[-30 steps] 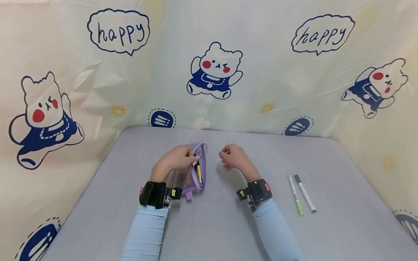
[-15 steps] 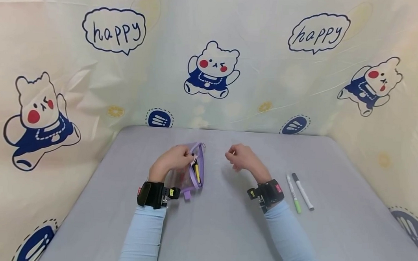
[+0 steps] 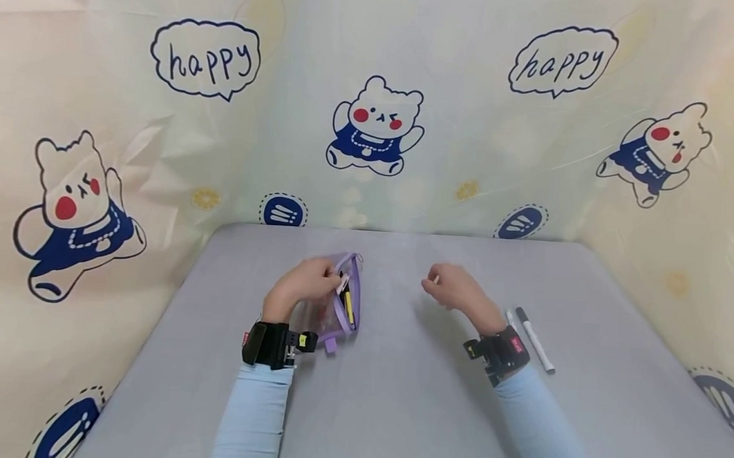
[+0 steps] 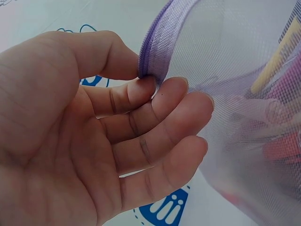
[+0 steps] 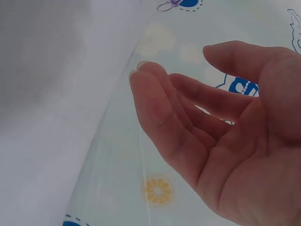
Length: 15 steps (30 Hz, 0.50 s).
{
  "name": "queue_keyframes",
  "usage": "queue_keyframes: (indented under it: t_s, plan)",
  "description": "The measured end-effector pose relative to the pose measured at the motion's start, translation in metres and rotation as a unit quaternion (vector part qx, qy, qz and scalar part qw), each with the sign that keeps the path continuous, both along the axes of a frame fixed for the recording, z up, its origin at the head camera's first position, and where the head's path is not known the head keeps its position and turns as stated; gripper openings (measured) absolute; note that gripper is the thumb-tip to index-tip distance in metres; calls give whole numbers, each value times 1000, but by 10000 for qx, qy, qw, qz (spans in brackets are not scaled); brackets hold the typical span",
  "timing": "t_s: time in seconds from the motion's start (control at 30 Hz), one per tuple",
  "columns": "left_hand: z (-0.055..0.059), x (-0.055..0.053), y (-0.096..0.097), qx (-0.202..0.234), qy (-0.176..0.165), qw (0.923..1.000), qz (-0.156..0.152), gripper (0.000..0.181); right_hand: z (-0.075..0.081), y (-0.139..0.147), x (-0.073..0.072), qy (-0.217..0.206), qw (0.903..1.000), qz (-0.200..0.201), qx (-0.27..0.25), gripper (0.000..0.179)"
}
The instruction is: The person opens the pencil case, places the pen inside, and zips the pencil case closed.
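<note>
My left hand [image 3: 307,281] pinches the purple zipper edge [image 4: 157,47] of a see-through mesh pencil case [image 3: 351,290] between thumb and index finger. The case lies unzipped on the table, its mouth facing right. Inside, a yellow pen [image 3: 348,304] shows in the opening, and red and purple items show through the mesh [image 4: 225,160] in the left wrist view. My right hand [image 3: 460,289] hangs above the table right of the case, fingers loosely bent and holding nothing. Beyond its wrist lies a white marker with a dark grey cap [image 3: 535,340]. A second, slimmer marker [image 3: 510,318] is mostly covered by that wrist.
The grey table [image 3: 395,410] carries the case on its left half and the two markers on its right. A printed cloth [image 3: 453,123] with cartoon bears hangs behind it and along both sides.
My right hand has moved rightward, away from the pencil case, and its wrist now covers the green-capped marker's lower part. The left hand keeps its hold on the case edge.
</note>
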<state>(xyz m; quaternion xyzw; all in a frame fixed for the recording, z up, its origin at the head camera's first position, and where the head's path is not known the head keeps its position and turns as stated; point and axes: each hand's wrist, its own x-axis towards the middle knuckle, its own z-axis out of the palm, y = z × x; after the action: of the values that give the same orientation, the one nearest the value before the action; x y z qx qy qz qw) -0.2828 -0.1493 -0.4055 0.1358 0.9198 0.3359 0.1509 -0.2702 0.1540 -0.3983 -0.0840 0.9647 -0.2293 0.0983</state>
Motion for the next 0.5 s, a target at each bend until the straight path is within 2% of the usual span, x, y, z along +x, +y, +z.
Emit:
queue_keyframes:
  t_s: [0.3, 0.5]
  plan:
    - [-5, 4, 3, -10, -20, 10000, 1, 18, -12, 31, 9, 634, 9949, 187, 769, 29]
    - [-1, 4, -1, -5, 187, 9998, 52, 17, -12, 45, 9, 684, 9933, 174, 919, 31]
